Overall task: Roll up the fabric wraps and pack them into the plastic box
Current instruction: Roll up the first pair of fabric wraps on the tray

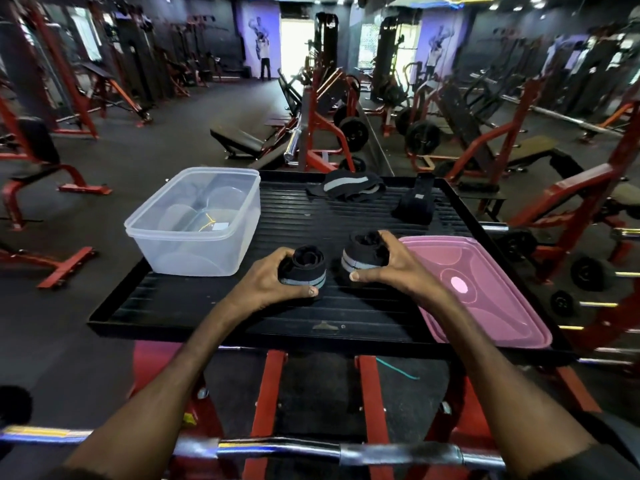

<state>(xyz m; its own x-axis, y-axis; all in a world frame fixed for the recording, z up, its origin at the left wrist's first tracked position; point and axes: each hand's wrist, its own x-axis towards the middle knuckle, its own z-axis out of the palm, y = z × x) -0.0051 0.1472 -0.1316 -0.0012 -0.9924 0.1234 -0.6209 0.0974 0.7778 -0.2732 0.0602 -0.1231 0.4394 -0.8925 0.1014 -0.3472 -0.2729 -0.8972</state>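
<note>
Now my left hand (273,277) clamps the left roll (307,266) and my right hand (391,263) the right roll (362,254), both on the bench (346,220), with the box (180,252) just beyond my left hand, and I judge a slackened grip in the carry could let either unwind.

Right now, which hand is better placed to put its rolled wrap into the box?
Left, likely: the left hand grips its rolled wrap beside the clear plastic box; the right hand is farther.

Black platform (207,306): plastic box (194,252), lid (491,306), wraps (353,186)
</note>
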